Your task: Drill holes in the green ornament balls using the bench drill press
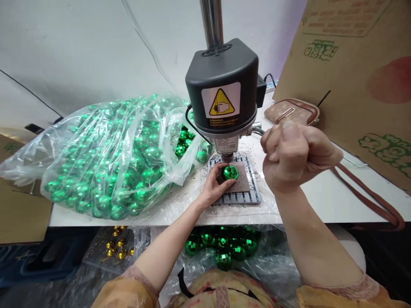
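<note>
A black bench drill press (222, 85) with a yellow hand-warning label stands before me. Beneath its chuck (227, 157), a shiny green faceted ball (231, 173) rests on a brown pad (242, 182) over the slotted metal base (255, 194). My left hand (214, 185) is closed around the ball's left side, thumb in front and fingers behind. To the right of the motor head, my right hand (285, 158) makes a raised fist at the drill press's feed lever (257, 125); the fist hides most of the lever. Dark shavings lie scattered around the base.
A large clear plastic bag (112, 158) full of green balls fills the table's left side. More green balls (223, 246) lie in plastic below the table edge, near small gold balls (121, 244). At right are a brown purse (290, 110), its strap (369, 199) and a cardboard box (362, 85).
</note>
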A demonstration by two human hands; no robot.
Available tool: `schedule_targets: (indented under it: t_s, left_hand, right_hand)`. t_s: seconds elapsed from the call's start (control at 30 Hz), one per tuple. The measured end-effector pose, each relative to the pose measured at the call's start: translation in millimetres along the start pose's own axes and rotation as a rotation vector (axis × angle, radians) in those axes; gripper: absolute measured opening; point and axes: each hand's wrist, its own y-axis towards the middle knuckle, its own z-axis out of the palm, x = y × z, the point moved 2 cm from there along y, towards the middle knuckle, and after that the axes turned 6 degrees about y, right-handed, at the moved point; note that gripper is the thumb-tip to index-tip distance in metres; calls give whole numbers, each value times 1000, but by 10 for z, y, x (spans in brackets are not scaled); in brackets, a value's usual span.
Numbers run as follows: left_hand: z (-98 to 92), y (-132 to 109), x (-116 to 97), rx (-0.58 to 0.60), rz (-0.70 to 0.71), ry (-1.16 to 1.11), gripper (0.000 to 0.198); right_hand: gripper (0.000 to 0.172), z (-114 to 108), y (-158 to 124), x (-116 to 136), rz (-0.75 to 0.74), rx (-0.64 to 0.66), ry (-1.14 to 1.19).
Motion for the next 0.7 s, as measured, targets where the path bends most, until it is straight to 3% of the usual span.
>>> schedule_targets:
  t_s: [0.37,0.7]
  left_hand:
    - [-4,-10,31,-22,-28,3,58]
    - [7,-7,-4,-30,-7,26,57]
  right_hand:
    - [48,-91,-63,-66,-137,90,76]
    - [51,-162,-133,-76,-155,123,109]
